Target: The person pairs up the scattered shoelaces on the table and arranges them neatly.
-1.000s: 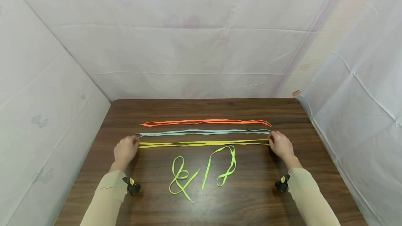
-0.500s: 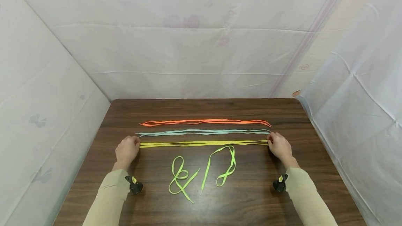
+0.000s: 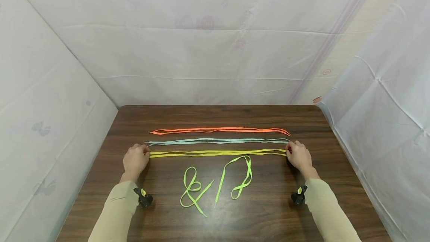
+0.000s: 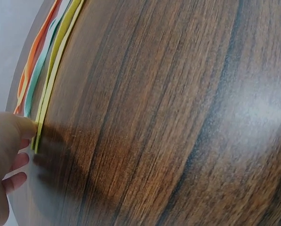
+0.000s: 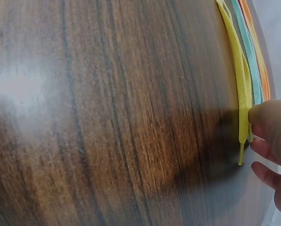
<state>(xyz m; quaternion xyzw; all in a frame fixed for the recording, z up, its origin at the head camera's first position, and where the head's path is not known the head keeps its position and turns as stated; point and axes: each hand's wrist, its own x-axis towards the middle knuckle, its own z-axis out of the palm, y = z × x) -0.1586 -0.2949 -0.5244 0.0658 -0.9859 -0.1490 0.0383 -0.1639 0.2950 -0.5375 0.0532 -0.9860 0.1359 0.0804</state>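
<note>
A pair of yellow shoelaces [image 3: 218, 153] stretches from side to side across the table, its strands nearly straight. At their left end my left hand [image 3: 136, 160] pinches the laces between thumb and fingers. My right hand [image 3: 299, 156] pinches the right end; in the right wrist view a yellow lace tip [image 5: 241, 153] hangs free beside the thumb. Just behind lie light blue shoelaces [image 3: 218, 141], parallel to the yellow ones. Farther back are orange shoelaces [image 3: 218, 129], laid out the same way. The fingertips are partly hidden in the head view.
Two lime-green shoelaces lie loosely looped in front of the yellow ones, a left one [image 3: 192, 189] and a right one [image 3: 248, 174]. The brown wooden table [image 3: 215, 113] ends at a white sheet [image 3: 215, 59] behind it; sheets also hang at both sides.
Both hands have shifted slightly inward along the yellow shoelaces' ends since a second ago, then stay nearly still. The other laces have not moved.
</note>
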